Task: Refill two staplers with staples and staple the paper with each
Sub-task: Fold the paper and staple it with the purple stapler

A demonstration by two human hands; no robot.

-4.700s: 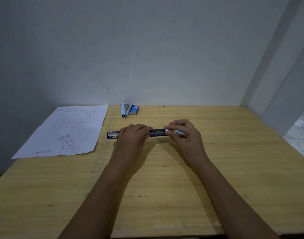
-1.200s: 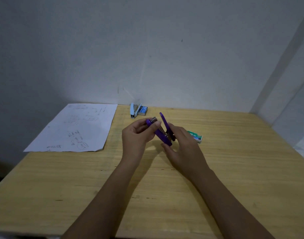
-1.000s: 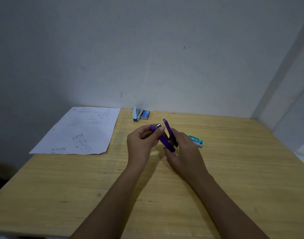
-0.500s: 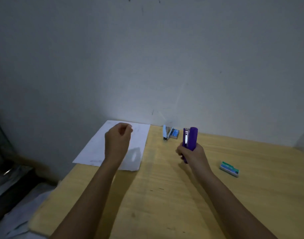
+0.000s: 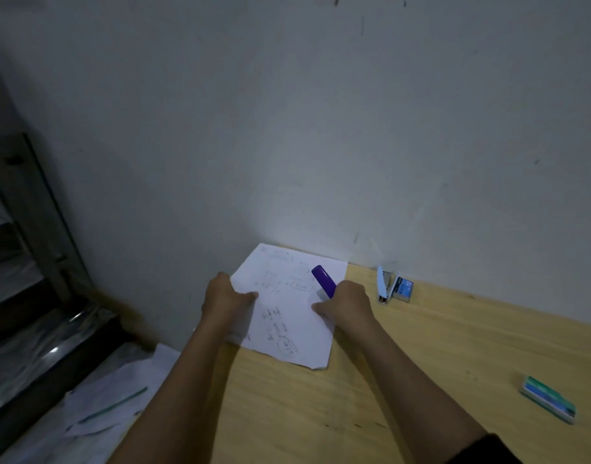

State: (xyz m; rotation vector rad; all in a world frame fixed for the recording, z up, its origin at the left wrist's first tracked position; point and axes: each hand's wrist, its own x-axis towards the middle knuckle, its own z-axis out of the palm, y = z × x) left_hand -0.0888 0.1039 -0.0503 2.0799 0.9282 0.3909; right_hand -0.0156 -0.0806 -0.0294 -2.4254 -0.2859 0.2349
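Both hands (image 5: pixel 225 298) (image 5: pixel 347 304) on paper (image 5: pixel 287 313); purple stapler (image 5: pixel 323 281) half hidden.

The table (image 5: pixel 438 356) is pale wood, matt, with fine straight grain and a few dark specks; the paper (image 5: pixel 287 316) is thin white sheet, matt, inked by pen, its near corner slightly curled; the purple stapler (image 5: pixel 323 281) looks smooth plastic with a faint sheen; the blue stapler (image 5: pixel 384 285) shows pale plastic over metal; the green box (image 5: pixel 548 399) looks glossy printed card; the wall (image 5: pixel 287 128) is matt, scuffed paint.
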